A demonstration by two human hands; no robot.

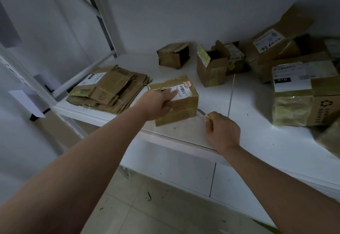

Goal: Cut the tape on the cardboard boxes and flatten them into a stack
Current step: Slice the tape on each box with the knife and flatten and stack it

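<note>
A small taped cardboard box (185,105) with a white barcode label stands near the front edge of the white shelf (257,132). My left hand (156,103) lies on its top and near side, holding it. My right hand (222,130) is closed on a small yellow-handled knife (202,113). The grey blade points at the box's lower right corner and touches or nearly touches it. A stack of flattened boxes (108,90) lies on the shelf to the left.
Two small opened boxes (173,55) (211,68) stand behind the held one. Larger taped boxes (298,94) crowd the right side and back corner. A metal shelf upright (103,13) rises at the left. Tiled floor (147,206) lies below.
</note>
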